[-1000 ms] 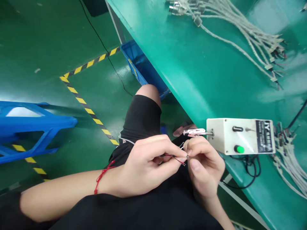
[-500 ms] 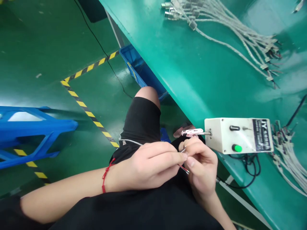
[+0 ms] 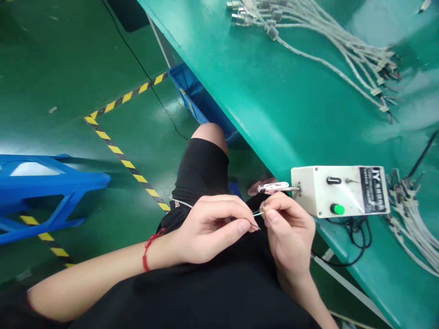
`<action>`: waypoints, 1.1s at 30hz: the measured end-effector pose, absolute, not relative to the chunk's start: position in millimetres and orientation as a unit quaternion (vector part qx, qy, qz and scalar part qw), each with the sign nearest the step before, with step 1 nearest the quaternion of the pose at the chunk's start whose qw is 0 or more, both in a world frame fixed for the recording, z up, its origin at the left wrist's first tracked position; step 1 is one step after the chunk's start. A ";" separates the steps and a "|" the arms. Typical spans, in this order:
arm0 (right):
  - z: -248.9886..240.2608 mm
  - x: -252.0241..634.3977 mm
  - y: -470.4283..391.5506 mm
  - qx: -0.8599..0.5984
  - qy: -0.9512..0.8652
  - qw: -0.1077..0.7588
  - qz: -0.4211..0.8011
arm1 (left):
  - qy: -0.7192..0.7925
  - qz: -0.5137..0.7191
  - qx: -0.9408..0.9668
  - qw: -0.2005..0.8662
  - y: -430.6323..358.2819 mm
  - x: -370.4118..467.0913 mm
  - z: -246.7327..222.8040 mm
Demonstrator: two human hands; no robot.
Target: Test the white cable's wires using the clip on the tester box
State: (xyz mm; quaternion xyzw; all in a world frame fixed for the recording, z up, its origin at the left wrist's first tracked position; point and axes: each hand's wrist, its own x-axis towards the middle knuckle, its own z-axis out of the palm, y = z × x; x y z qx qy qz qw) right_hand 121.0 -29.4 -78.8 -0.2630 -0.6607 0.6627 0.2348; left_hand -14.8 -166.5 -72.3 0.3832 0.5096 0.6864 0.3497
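Note:
My left hand (image 3: 216,228), with a red cord bracelet (image 3: 147,251) at the wrist, pinches thin wires between thumb and fingers. Dark wire ends stick out past the thumb tip. Close beside it, my right hand (image 3: 290,233) has thumb and forefinger closed on a thin light-green wire (image 3: 258,213) that spans the gap between the hands. The rest of the wires is hidden by the fingers. Both hands are above my lap, just off the table edge. Near the right fingertips is the pink-and-white clip end (image 3: 273,188) of a white box-shaped machine (image 3: 338,191) with a green button.
On the green table (image 3: 284,105) lie a bundle of clear-sheathed cables (image 3: 318,59) and another cable bundle (image 3: 411,219) beyond the machine. Below the table edge stands a blue bin (image 3: 187,98). A blue stool (image 3: 68,183) is on the floor at left, near striped tape (image 3: 118,150).
My left fingers have shifted slightly left and spread from the right fingertips, showing a light-green wire between the hands. The red wire ends seen before below the fingers no longer show there.

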 end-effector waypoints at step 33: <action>-80.5 121.5 -39.8 -0.185 -0.753 0.334 0.536 | 0.594 0.664 0.385 0.241 -161.3 -12.7 -79.5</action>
